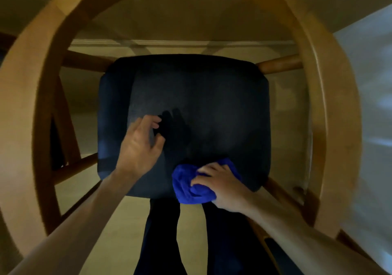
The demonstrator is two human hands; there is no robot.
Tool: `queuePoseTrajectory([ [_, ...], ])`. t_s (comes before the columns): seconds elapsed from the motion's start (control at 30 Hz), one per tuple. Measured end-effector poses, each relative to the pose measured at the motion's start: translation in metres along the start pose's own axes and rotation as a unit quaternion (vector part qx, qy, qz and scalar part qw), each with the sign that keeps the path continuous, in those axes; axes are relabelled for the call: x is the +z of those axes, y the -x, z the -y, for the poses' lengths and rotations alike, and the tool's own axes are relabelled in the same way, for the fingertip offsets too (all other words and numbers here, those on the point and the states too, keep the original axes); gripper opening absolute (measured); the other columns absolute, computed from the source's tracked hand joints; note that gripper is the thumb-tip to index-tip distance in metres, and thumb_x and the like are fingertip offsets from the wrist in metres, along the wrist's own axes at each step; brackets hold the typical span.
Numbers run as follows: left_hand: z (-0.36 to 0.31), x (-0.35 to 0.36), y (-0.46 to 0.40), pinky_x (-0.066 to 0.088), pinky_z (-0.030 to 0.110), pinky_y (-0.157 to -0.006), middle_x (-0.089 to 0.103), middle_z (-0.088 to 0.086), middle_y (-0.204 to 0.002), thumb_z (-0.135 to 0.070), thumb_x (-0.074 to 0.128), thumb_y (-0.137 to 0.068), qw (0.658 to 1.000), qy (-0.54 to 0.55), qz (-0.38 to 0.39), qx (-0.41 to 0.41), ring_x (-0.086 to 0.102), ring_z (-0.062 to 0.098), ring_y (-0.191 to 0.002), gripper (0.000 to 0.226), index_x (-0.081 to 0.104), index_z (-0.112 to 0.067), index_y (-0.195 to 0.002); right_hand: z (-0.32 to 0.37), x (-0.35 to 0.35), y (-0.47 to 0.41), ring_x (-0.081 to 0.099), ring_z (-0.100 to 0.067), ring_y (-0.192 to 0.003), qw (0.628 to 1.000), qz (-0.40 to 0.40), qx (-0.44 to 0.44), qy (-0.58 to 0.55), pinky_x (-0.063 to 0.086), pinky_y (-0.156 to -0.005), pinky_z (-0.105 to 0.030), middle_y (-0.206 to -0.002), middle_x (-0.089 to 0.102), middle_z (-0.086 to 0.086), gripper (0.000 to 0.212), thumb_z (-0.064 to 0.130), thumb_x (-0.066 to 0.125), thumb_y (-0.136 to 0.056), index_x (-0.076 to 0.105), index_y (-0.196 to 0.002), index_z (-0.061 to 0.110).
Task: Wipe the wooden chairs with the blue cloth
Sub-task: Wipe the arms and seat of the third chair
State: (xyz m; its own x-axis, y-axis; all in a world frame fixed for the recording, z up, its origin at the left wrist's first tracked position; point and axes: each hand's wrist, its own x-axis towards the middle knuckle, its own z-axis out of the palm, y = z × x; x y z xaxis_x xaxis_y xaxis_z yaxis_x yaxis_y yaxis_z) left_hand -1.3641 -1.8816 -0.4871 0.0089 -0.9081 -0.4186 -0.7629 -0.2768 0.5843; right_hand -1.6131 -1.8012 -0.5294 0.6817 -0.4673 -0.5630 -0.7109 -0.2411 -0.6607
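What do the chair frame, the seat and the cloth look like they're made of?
Frame: light wood, smooth satin finish, judging by its warm tan colour.
Seat: dark, matte woven-looking upholstery, probably fabric.
Cloth: bright blue, fuzzy and bunched, likely microfibre.

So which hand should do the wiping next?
The right hand. It already grips the blue cloth, bunched at the near edge of the dark seat cushion. The left hand holds nothing; its loosely curled fingers are over the cushion, so it would first need to take the cloth.
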Motion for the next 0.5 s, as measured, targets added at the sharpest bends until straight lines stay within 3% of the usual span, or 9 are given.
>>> queuePoseTrajectory([
  [0.1,0.002,0.009,0.011,0.048,0.038,-0.087,0.061,0.003,-0.112,-0.01,0.062,-0.085,1.0,0.006,0.013,-0.004,0.055,0.022,-0.107,0.034,0.057,-0.011,-0.119,-0.003,-0.036,-0.013,0.046,-0.021,-0.118,0.996,-0.045,0.027,-0.078,0.038,-0.104,-0.039,-0.132,0.048,0.007,0.062,0.009,0.071,-0.074,0.056,-0.13,0.032],
  [0.17,0.002,0.013,0.018,0.05,0.038,-0.086,0.062,0.002,-0.11,-0.009,0.061,-0.084,1.0,0.01,0.005,-0.003,0.057,0.021,-0.105,0.033,0.058,-0.012,-0.117,-0.004,-0.077,-0.029,0.051,-0.025,-0.116,0.977,-0.161,0.05,-0.13,0.04,-0.105,-0.039,-0.13,0.052,-0.002,0.064,0.005,0.074,-0.07,0.059,-0.13,0.023],
  [0.3,-0.005,0.02,0.021,0.051,0.036,-0.085,0.062,-0.004,-0.106,-0.009,0.059,-0.084,1.0,0.025,-0.015,-0.004,0.056,0.015,-0.102,0.032,0.058,-0.015,-0.116,-0.022,-0.173,-0.083,0.048,-0.031,-0.123,0.927,-0.354,0.106,-0.066,0.042,-0.104,-0.042,-0.137,0.047,-0.009,0.07,0.006,0.075,-0.07,0.054,-0.134,0.021],
  [0.37,-0.01,0.022,0.02,0.049,0.033,-0.085,0.062,-0.004,-0.105,-0.009,0.059,-0.085,1.0,0.023,-0.015,-0.001,0.055,0.015,-0.103,0.031,0.057,-0.016,-0.116,-0.038,-0.214,-0.112,0.043,-0.031,-0.128,0.937,-0.326,0.122,-0.019,0.039,-0.106,-0.042,-0.14,0.042,-0.008,0.072,0.007,0.074,-0.071,0.05,-0.137,0.025],
  [0.47,-0.012,0.024,0.021,0.048,0.03,-0.082,0.063,-0.003,-0.105,-0.009,0.061,-0.086,1.0,0.011,0.002,0.02,0.056,0.015,-0.102,0.032,0.057,-0.016,-0.117,-0.057,-0.229,-0.136,0.037,-0.032,-0.131,0.978,-0.176,0.108,0.041,0.035,-0.108,-0.049,-0.143,0.038,-0.005,0.073,0.007,0.076,-0.072,0.048,-0.136,0.03],
  [0.5,-0.011,0.023,0.021,0.048,0.03,-0.08,0.063,-0.003,-0.104,-0.01,0.062,-0.086,0.999,0.003,0.009,0.03,0.056,0.015,-0.101,0.032,0.057,-0.015,-0.117,-0.059,-0.222,-0.136,0.036,-0.031,-0.131,0.979,-0.165,0.109,0.048,0.034,-0.107,-0.051,-0.143,0.038,-0.002,0.074,0.006,0.075,-0.071,0.048,-0.135,0.032],
])
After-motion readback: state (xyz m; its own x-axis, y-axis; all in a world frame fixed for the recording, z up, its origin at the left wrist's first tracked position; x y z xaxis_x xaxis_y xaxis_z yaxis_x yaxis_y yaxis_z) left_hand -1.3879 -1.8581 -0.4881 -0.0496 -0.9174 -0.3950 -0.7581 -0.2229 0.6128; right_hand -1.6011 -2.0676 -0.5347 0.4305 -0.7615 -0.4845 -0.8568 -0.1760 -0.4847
